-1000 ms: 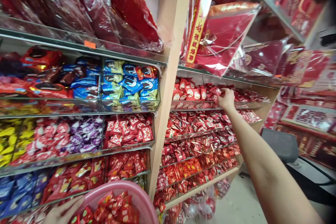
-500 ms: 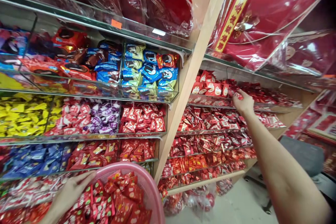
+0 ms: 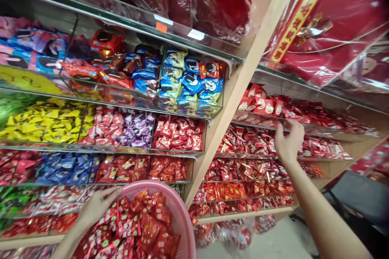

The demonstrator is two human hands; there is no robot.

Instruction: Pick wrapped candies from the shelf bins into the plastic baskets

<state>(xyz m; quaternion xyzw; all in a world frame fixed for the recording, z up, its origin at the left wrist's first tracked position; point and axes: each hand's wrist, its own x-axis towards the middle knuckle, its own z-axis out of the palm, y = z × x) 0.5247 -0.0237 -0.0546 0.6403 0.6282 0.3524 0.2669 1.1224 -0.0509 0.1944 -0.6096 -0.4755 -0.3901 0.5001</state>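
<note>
A pink plastic basket (image 3: 186, 220) at the bottom holds many small red wrapped packets (image 3: 152, 224). My left hand (image 3: 99, 206) grips the basket's left rim, with the fingertips at the edge. On the right, my right hand (image 3: 290, 135) is in front of the shelf of red packets (image 3: 264, 105), near the clear front edge. Its thumb and index finger are apart, and no packet shows between them. The other fingers are partly hidden.
Glass shelves (image 3: 121, 105) hold yellow, purple, blue and red sweets. A wooden upright (image 3: 225, 109) divides the shelving. Plastic-wrapped red goods (image 3: 225, 0) lie above. A grey seat (image 3: 358, 196) stands at the lower right.
My right hand has come back and down from the upper red packets, its thumb and finger now apart. The view has shifted left. My left hand stays on the basket rim.
</note>
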